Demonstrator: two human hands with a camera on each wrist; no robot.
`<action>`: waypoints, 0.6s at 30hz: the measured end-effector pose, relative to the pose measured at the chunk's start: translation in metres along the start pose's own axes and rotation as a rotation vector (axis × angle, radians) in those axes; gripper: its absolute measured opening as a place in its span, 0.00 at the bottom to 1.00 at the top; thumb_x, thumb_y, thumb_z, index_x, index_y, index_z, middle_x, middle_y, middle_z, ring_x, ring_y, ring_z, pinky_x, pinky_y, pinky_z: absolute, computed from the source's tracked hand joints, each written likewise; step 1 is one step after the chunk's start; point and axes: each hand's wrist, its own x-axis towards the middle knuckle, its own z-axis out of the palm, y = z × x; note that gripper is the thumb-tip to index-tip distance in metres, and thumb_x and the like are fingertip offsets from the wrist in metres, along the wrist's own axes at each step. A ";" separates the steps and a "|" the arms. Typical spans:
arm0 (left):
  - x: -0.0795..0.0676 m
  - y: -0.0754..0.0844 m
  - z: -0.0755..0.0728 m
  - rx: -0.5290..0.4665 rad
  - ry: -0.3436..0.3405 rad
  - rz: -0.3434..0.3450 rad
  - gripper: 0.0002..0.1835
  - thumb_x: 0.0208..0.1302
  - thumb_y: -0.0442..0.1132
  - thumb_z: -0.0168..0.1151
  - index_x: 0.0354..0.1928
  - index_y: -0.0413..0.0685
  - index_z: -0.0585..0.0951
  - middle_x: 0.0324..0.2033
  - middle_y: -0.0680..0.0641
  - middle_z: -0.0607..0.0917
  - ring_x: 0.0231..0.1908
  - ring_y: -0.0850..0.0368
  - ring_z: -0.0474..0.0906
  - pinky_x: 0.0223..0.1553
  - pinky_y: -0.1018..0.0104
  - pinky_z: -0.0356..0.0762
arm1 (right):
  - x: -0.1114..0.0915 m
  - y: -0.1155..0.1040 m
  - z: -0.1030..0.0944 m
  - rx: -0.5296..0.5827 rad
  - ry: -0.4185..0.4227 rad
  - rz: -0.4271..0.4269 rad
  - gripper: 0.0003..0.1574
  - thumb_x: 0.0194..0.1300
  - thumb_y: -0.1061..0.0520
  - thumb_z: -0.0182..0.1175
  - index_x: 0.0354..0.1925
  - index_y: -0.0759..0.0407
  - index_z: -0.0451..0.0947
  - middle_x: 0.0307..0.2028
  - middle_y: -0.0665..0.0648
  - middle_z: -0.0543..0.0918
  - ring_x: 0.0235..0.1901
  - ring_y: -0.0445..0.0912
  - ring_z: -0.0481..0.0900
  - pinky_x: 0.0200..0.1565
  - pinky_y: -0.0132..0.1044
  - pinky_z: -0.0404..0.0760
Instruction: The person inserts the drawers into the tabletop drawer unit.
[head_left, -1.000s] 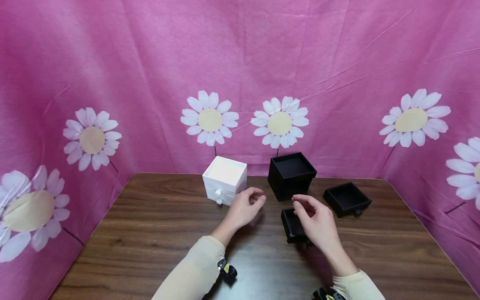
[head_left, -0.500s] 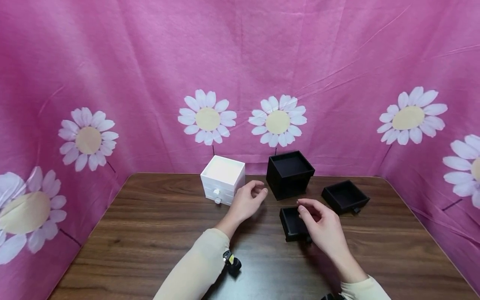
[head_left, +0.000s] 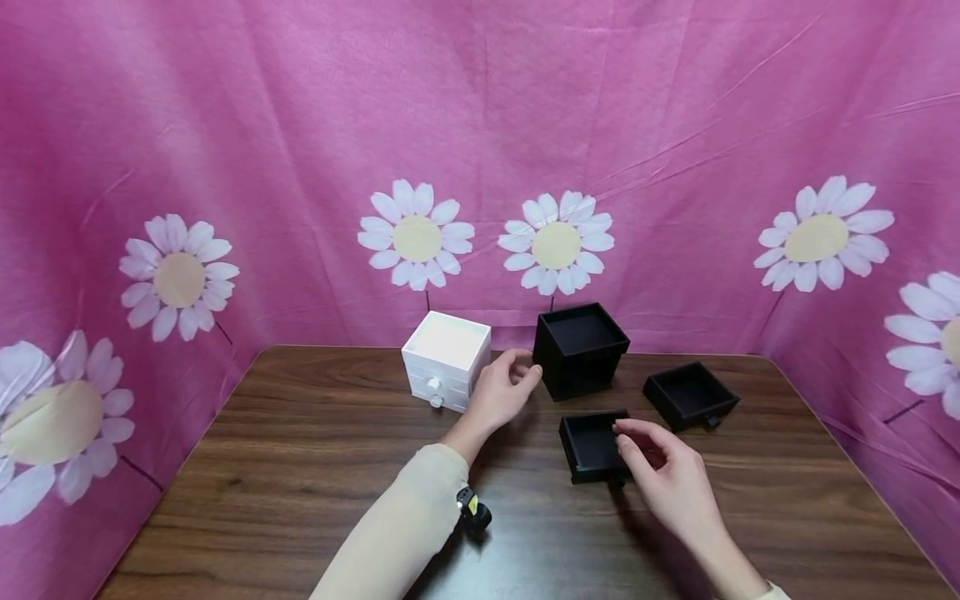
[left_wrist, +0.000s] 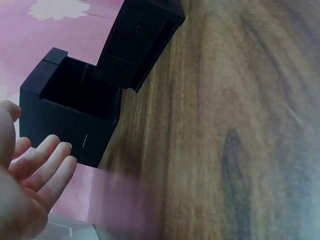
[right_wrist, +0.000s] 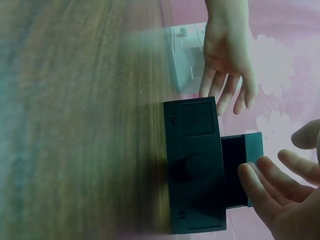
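Note:
My left hand (head_left: 504, 392) hovers at the left side of a black drawer cabinet (head_left: 558, 367), fingers loosely bent with nothing between them. In the left wrist view, its fingertips overlap the side of that cabinet (left_wrist: 60, 120), whose front is a hollow opening. A black drawer (head_left: 592, 442) lies on the table in front of the cabinet, its knob side toward me. My right hand (head_left: 663, 475) is above this drawer's right end, thumb and fingers relaxed and holding nothing. The right wrist view shows the drawer front (right_wrist: 195, 165) with a round knob, fingers apart from it.
A second black drawer (head_left: 690, 393) lies on the wooden table (head_left: 300, 483) to the right. Left of my left hand stands a white drawer cabinet (head_left: 446, 354) with two knobs. A pink cloth (head_left: 480, 125) with daisies hangs behind the table.
My right hand has moved right and back toward me, uncovering more of the front drawer. My left hand has shifted slightly forward and right, nearer the black cabinet. The drawers have stayed put.

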 end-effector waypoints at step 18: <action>0.021 0.003 0.013 -0.047 0.048 -0.027 0.23 0.76 0.53 0.63 0.66 0.51 0.83 0.48 0.49 0.92 0.47 0.56 0.89 0.51 0.61 0.84 | -0.018 0.013 -0.011 -0.176 -0.080 0.084 0.05 0.71 0.60 0.70 0.44 0.52 0.90 0.31 0.44 0.89 0.27 0.27 0.76 0.33 0.25 0.74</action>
